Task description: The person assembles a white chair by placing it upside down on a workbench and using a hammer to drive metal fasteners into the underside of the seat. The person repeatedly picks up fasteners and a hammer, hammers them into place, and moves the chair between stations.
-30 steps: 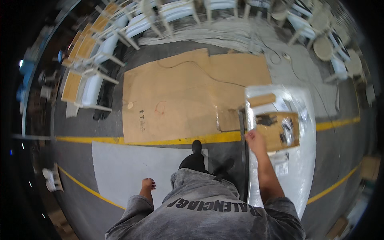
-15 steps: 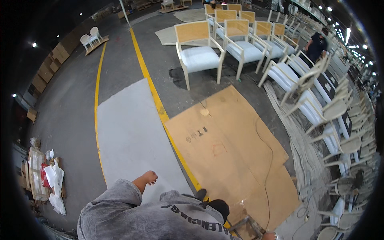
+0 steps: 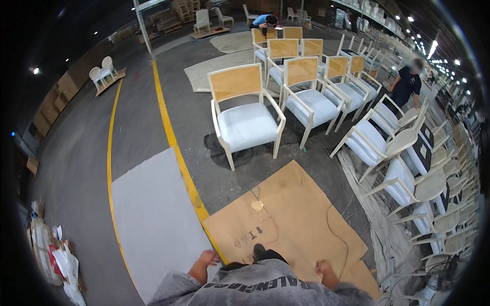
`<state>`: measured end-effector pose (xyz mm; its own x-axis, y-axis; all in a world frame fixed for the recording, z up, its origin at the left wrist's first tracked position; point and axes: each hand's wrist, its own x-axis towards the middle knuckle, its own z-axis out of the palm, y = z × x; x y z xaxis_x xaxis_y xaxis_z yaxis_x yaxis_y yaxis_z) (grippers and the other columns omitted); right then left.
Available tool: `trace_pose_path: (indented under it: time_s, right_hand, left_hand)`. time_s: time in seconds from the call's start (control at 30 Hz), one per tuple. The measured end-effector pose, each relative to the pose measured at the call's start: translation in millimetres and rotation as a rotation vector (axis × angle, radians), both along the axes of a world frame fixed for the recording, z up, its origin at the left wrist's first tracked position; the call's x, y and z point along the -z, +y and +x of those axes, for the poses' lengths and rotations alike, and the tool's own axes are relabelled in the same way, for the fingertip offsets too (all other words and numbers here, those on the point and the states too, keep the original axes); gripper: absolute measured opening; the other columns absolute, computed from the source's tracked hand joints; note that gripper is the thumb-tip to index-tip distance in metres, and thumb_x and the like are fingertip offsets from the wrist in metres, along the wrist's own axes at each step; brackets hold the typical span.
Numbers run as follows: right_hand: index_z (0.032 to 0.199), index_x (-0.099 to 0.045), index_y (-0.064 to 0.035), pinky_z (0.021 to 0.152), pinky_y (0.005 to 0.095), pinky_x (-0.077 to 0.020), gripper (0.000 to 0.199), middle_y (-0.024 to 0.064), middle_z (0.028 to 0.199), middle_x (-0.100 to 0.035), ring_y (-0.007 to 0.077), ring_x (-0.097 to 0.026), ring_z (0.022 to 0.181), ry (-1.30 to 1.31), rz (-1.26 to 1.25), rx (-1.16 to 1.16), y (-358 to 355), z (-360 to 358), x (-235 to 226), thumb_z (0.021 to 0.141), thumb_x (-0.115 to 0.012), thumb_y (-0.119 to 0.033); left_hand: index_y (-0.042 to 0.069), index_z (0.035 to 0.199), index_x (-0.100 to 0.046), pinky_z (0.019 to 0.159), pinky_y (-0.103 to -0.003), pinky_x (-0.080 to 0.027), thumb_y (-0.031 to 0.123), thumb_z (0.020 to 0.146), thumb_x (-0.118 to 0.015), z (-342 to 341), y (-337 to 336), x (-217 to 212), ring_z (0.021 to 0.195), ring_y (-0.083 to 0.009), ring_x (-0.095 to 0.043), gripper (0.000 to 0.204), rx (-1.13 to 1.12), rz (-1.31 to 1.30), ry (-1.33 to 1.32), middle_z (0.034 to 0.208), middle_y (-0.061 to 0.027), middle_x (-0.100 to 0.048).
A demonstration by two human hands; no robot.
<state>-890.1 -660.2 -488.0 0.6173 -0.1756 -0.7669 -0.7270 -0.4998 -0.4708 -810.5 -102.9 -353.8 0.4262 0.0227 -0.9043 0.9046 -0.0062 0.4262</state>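
Observation:
My left hand (image 3: 208, 257) hangs low in front of me above the grey sheet (image 3: 153, 219), near the yellow floor line. Its fingers are loosely bent and slightly apart, holding nothing. On the other side, my right hand (image 3: 323, 266) is over the brown cardboard sheet (image 3: 293, 214). Those fingers are curled in, and no object shows in them. One dark shoe (image 3: 259, 251) is on the cardboard. Beyond it stands the nearest armchair (image 3: 247, 125), with a pale blue seat and tan back panel, out of reach of both hands.
More armchairs (image 3: 312, 106) stand in rows behind. Chairs lie stacked and tilted (image 3: 403, 181) along the right. A person in dark clothes (image 3: 407, 84) is beside them; another in blue (image 3: 263, 21) crouches at the back. A thin cable (image 3: 334, 229) crosses the cardboard. Wrapped bundles (image 3: 46, 245) lie left.
I have moved forward onto the cardboard, and the view has tilted up. My right hand has come up from beside a wooden frame at the lower edge. The person in dark clothes has shifted.

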Motion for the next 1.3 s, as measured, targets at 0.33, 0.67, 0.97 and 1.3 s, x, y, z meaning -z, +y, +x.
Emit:
trace_pose_path:
  time_s: [0.33,0.67,0.97,1.3]
  right_hand:
    - [0.098,-0.067,-0.0071,0.059,0.0295,-0.0526,0.014,0.0037,0.080,-0.066,0.0151,-0.063,0.066,-0.681,0.260,0.283,177,567,-123,0.096,-0.063,-0.020]
    - [0.094,-0.069,-0.0037,0.062,0.0325,-0.0541,0.015,0.0061,0.079,-0.070,0.0170,-0.068,0.066,-0.624,0.163,0.092,217,644,-78,0.093,-0.060,-0.016]
    - [0.097,-0.068,0.0007,0.051,0.0363,-0.0555,0.022,0.0119,0.078,-0.070,0.0219,-0.069,0.060,-0.258,0.022,0.545,42,725,-20,0.091,-0.060,-0.019]
    - [0.103,-0.066,-0.0021,0.056,0.0352,-0.0576,0.027,0.0110,0.086,-0.071,0.0213,-0.070,0.065,-0.062,0.275,0.658,1,823,4,0.092,-0.061,-0.026]
  left_hand:
    - [0.003,0.110,-0.063,0.065,-0.051,-0.059,0.025,0.094,-0.058,159,115,21,0.080,-0.0350,-0.071,0.028,-0.509,0.051,0.145,0.098,-0.0211,-0.070]
    - [0.004,0.108,-0.066,0.060,-0.049,-0.058,0.023,0.095,-0.059,647,76,3,0.075,-0.0337,-0.071,0.024,0.338,-0.034,-0.005,0.090,-0.0214,-0.070]
    - [0.003,0.132,-0.050,0.070,-0.038,-0.059,0.041,0.096,-0.064,1004,-91,-109,0.077,-0.0235,-0.070,0.054,0.972,0.223,0.207,0.107,-0.0169,-0.073]
    - [0.010,0.129,-0.057,0.072,-0.044,-0.058,0.028,0.097,-0.064,1122,-179,-88,0.081,-0.0268,-0.072,0.038,1.063,0.704,0.124,0.105,-0.0136,-0.075]
